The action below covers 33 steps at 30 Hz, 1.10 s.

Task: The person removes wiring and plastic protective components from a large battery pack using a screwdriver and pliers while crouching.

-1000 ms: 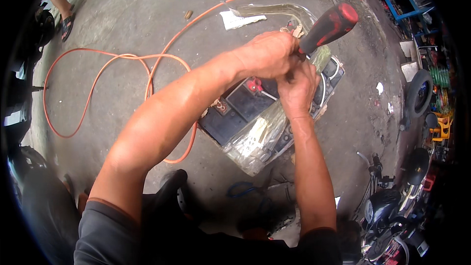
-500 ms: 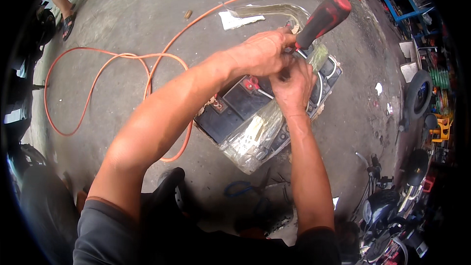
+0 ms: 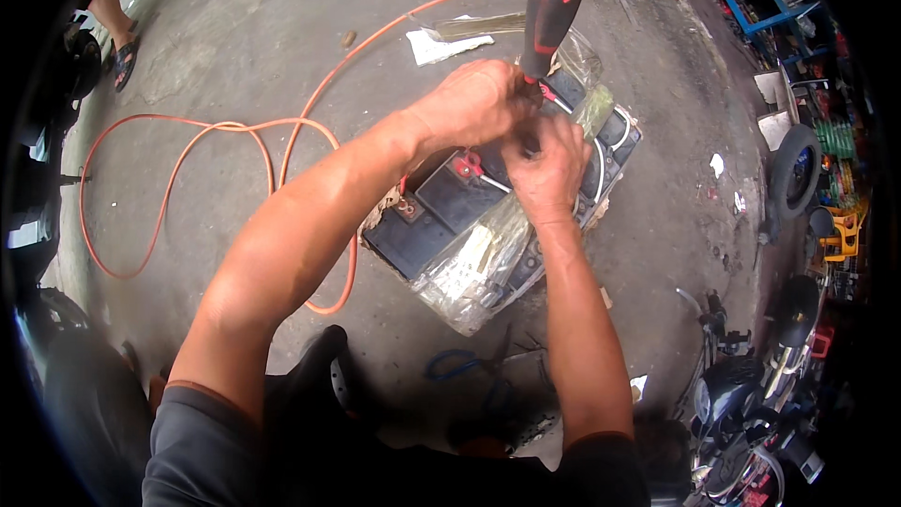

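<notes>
A large screwdriver [image 3: 554,19] with a black and red handle stands nearly upright. My left hand [image 3: 474,105] is closed round its lower end, just below the handle. Close beside it, my right hand [image 3: 547,164] is curled with thumb and fingers together; what it grips is hidden. Both hands are over a block of dark batteries [image 3: 404,235] on the floor, partly wrapped in clear tape [image 3: 479,258]. A red terminal clip [image 3: 467,164] with a white wire [image 3: 493,183] sits on the battery top. The screwdriver's tip is hidden by my hands.
An orange hose [image 3: 300,119] loops over the concrete floor at left. White paper [image 3: 446,47] lies beyond the batteries, blue-handled pliers [image 3: 452,364] near my feet. A tyre [image 3: 796,178] and cluttered parts line the right side. Another person's foot [image 3: 124,61] shows far left.
The screwdriver handle has swung left, from leaning right to nearly upright. Both hands have shifted slightly left in the picture, as has the whole scene.
</notes>
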Each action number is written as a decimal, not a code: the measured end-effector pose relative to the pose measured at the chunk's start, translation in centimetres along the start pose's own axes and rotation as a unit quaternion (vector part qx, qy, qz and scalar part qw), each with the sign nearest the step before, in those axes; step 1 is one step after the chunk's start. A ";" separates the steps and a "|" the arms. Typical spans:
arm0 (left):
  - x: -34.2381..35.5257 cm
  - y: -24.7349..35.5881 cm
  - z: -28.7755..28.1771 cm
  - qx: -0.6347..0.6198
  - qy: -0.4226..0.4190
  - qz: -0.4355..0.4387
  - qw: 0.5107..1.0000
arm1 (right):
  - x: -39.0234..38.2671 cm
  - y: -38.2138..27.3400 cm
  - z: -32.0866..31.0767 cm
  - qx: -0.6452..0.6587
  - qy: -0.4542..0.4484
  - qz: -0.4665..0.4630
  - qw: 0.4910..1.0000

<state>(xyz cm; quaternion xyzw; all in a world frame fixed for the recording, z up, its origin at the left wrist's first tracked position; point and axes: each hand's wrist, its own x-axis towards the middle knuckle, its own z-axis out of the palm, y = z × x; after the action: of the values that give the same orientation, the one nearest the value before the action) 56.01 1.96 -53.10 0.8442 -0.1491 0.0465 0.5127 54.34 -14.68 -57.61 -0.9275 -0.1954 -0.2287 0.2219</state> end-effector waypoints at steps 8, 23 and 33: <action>-0.3 2.8 -0.1 0.151 0.009 -0.097 0.984 | 0.0 0.2 0.2 -0.002 0.016 0.008 1.000; -1.0 1.9 -0.8 -0.048 0.116 -0.109 0.986 | 0.1 0.0 -0.4 0.089 -0.013 0.042 0.995; 0.9 1.7 -1.7 -0.314 0.176 -0.088 0.929 | -2.9 6.0 -7.6 -0.011 0.129 0.128 0.983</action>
<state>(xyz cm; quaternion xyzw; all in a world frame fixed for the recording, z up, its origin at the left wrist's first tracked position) 56.48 2.53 -50.70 0.6276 0.0118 0.0999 0.7720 52.21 -24.20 -54.99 -0.9099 -0.0424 -0.3182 0.2629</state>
